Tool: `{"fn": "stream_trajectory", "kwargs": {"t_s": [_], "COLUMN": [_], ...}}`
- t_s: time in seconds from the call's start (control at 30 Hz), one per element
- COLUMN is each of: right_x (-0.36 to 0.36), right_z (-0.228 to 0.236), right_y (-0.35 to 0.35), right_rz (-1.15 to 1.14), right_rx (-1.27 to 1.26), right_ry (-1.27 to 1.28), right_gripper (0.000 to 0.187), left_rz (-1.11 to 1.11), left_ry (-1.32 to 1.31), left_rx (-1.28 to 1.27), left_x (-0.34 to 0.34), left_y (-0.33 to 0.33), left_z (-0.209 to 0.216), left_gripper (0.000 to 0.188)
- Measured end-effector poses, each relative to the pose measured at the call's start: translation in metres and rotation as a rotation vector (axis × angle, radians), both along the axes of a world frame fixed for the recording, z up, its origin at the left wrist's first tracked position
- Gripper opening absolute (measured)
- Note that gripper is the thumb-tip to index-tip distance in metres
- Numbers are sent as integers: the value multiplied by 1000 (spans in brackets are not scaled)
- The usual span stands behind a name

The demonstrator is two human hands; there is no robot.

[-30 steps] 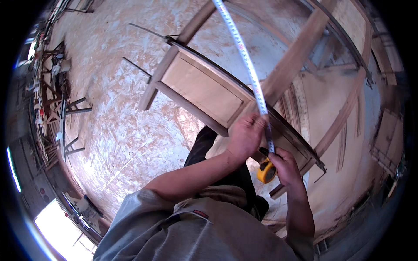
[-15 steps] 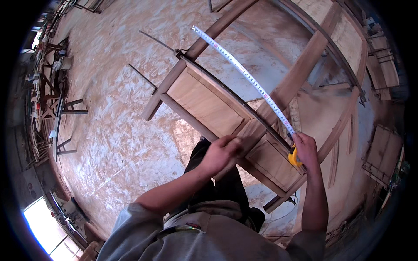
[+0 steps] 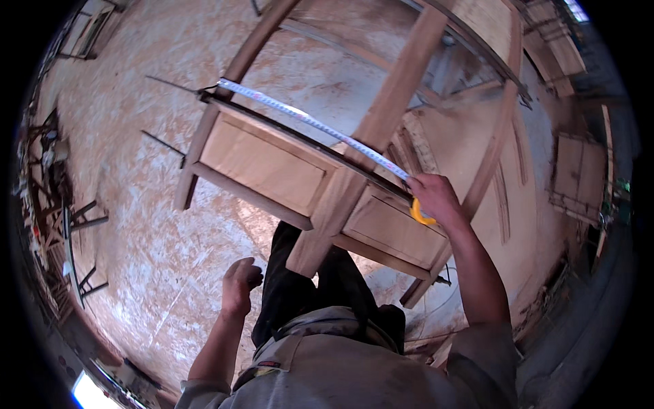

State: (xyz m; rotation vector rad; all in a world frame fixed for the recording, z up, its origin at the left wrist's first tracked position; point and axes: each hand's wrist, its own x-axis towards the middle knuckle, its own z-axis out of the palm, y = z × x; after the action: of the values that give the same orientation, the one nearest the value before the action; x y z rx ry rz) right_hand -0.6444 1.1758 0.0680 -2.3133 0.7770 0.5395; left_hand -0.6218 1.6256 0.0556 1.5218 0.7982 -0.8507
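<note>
My right hand (image 3: 436, 194) is closed around a yellow tape measure (image 3: 421, 213) at the right part of a wooden panelled frame (image 3: 255, 160). From it the white tape blade (image 3: 313, 123) stretches up and left, close along a dark clamp bar (image 3: 286, 129). The blade's tip is near the frame's far left corner. My left hand (image 3: 240, 279) hangs away from the frame, beside my dark trousers, with its fingers curled in and nothing visible in them. A wide wooden crosspiece (image 3: 323, 221) divides the two panels and reaches toward my legs.
Long wooden rails (image 3: 402, 82) extend beyond the panels. Metal clamp rods (image 3: 163, 150) stick out at the left corner. Stacked wooden panels (image 3: 579, 167) stand at the right. A dark metal stand (image 3: 85, 215) sits at the left on the stained floor (image 3: 157, 252).
My left hand has left the wooden crosspiece and moved back to the left. The tape's far end has come down onto the frame's corner. The whole view has shifted.
</note>
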Motion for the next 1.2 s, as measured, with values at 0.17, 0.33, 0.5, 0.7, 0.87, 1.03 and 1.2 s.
{"fn": "stream_trajectory", "kwargs": {"t_s": [0.17, 0.33, 0.5, 0.7, 0.87, 1.03, 1.2], "right_x": [11, 7, 11, 12, 12, 16, 9], "right_z": [11, 10, 8, 5, 3, 1, -11], "right_y": [2, 2, 2, -2, -5, -5, -7], "right_rz": [65, 83, 81, 127, 80, 51, 58], "right_rx": [-27, -54, -62, -74, -44, -6, 23], "right_ry": [137, 132, 179, 160, 193, 223, 159], "right_gripper": [36, 35, 37, 36, 36, 35, 35], "left_rz": [-44, -123, -135, -276, -121, -39, -38], "left_ry": [-51, -115, -85, -139, -64, 0, -24], "left_rx": [4, -14, -14, 24, 22, 60, 57], "left_x": [1, 4, 9, 8, 9, 15, 15], "left_y": [7, 16, 7, 18, 24, 27, 47], "left_z": [-3, -9, 5, -2, -7, -5, -11], "left_gripper": [37, 40, 39, 37, 33, 32, 30]}}
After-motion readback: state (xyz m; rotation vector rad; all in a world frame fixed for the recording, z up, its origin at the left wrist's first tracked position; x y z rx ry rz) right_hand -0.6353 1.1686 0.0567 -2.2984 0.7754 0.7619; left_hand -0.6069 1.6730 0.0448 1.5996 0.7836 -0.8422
